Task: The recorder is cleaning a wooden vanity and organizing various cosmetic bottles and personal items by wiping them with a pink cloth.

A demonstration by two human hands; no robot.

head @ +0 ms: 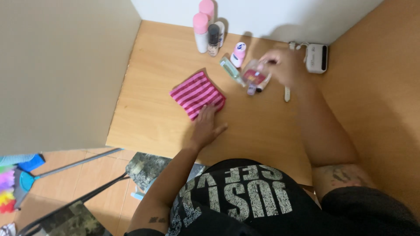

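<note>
My left hand (pixel 206 126) lies flat, fingers spread, on the near corner of the folded pink striped cloth (pixel 197 94), which sits in the middle of the wooden tabletop (pixel 153 113). My right hand (pixel 284 65) reaches further back, fingers closed around a small clear pouch (pixel 255 76) with red inside. Just left of the pouch lie a clear tube (pixel 231 70) and a small pink-capped bottle (pixel 239 53); taller pink-capped bottles (pixel 202 31) stand by the wall.
</note>
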